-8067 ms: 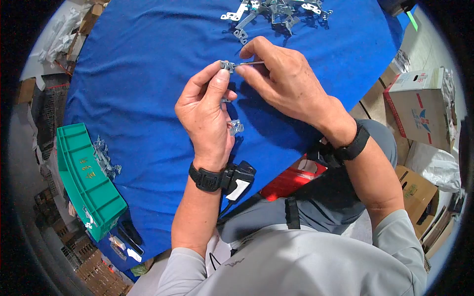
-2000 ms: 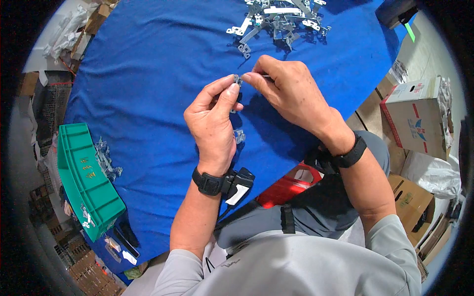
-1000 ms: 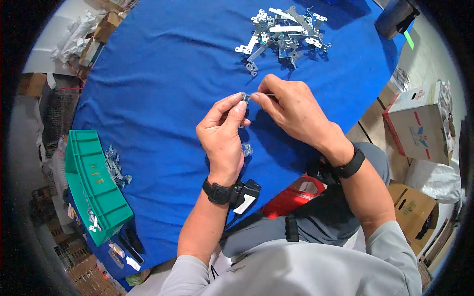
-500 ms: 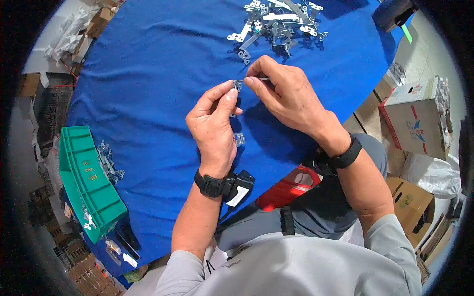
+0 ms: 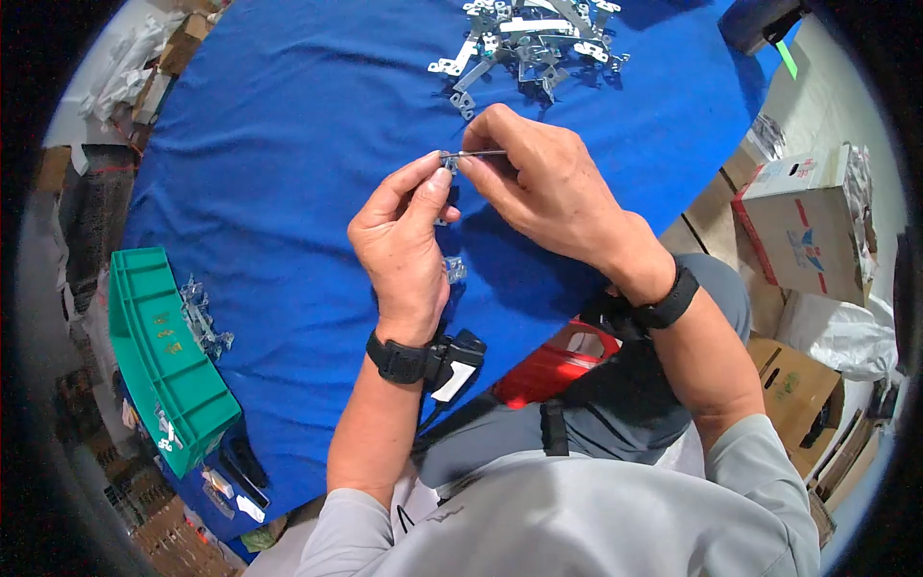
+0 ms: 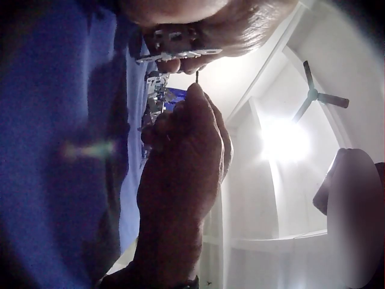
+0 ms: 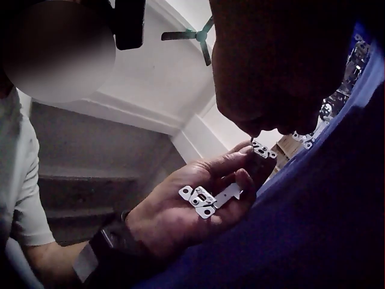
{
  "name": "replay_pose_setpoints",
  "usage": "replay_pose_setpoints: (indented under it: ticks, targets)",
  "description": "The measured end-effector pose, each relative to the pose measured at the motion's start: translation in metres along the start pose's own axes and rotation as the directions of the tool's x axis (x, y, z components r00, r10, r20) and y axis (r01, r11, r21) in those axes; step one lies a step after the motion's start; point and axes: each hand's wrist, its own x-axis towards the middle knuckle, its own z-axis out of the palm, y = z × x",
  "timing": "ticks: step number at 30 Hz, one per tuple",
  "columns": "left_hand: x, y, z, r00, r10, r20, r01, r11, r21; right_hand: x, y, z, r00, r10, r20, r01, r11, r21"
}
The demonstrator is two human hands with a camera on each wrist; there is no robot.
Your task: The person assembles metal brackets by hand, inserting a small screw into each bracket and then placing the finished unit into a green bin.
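Note:
In the head view my left hand (image 5: pixel 399 231) holds a silvery metal bracket (image 7: pixel 201 200), thumb and fingertips pinching its far end. The right wrist view shows the bracket lying along the palm and fingers, with holed plates at both ends joined by a flat strip. Its near end sticks out beside the palm in the head view. My right hand (image 5: pixel 553 192) pinches a thin metal rod (image 5: pixel 484 152) between thumb and forefinger. The rod's tip overlaps the bracket's far end, right at the left fingertips. The other right fingers are curled in.
A heap of similar brackets (image 5: pixel 529 48) lies at the back of the blue cloth (image 5: pixel 279 173). A green plastic bin (image 5: pixel 173 337) stands at the left with more metal parts (image 5: pixel 202 317) beside it. A dark cylinder (image 5: pixel 755 24) is at the back right; cardboard boxes (image 5: pixel 803 226) stand beyond the table.
At 2.0 and 1.0 s ago the right fingertips were close against the bracket's end and the rod's tip was barely visible. Now more rod shows, lying across that end. Both hands keep their holds.

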Motion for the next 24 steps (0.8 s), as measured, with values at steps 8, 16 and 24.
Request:
replay_pose_setpoints:
  ticks: [8,16,24]
  targets:
    - [0.0011,-0.003,-0.0017,1.0,0.014,0.016,-0.013,1.0,-0.021,-0.0012,0.0052,0.0036,0.995,-0.08,-0.054,0.074,0.991,-0.11]
    - [0.0001,-0.0026,-0.0024,1.0,0.014,-0.001,-0.014,1.0,0.01,-0.0016,0.0013,0.0081,0.994,-0.056,-0.091,0.047,0.994,-0.097]
    - [0.0004,-0.0036,-0.0031,1.0,0.014,0.013,-0.014,1.0,-0.002,-0.0028,0.0031,0.006,0.998,-0.039,-0.044,0.034,0.992,-0.12]
